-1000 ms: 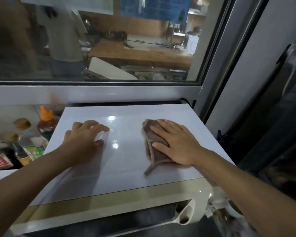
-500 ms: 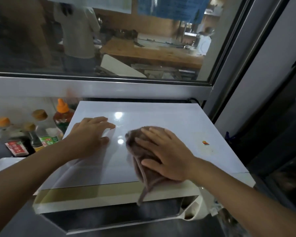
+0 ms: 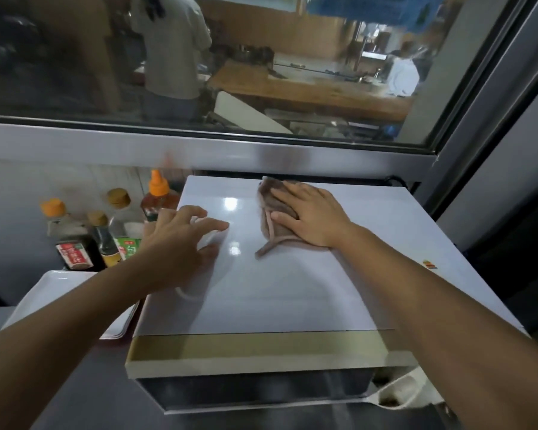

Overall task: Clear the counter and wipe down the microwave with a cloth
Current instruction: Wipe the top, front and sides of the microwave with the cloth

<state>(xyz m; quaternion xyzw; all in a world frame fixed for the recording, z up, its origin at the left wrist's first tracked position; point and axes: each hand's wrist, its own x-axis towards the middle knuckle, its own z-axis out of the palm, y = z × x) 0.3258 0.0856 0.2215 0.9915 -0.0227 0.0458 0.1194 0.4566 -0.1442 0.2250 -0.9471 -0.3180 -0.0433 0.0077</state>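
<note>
The right hand (image 3: pixel 311 217) is pressing the brown cloth (image 3: pixel 272 212) flat-fingered near the microwave (image 3: pixel 277 290) top's back edge; the left hand (image 3: pixel 180 240), released, is bracing. Overlapping, evenly pressed strokes should serve best.

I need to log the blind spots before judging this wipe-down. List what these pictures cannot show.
- Microwave front: head view, door and handle foreshortened, lower part cut off by the top's edge.
- Cloth: mostly covered by the right hand.
- Bottles: labels too small; some hidden behind the left hand.
- White tray: partly under the left forearm.
</note>
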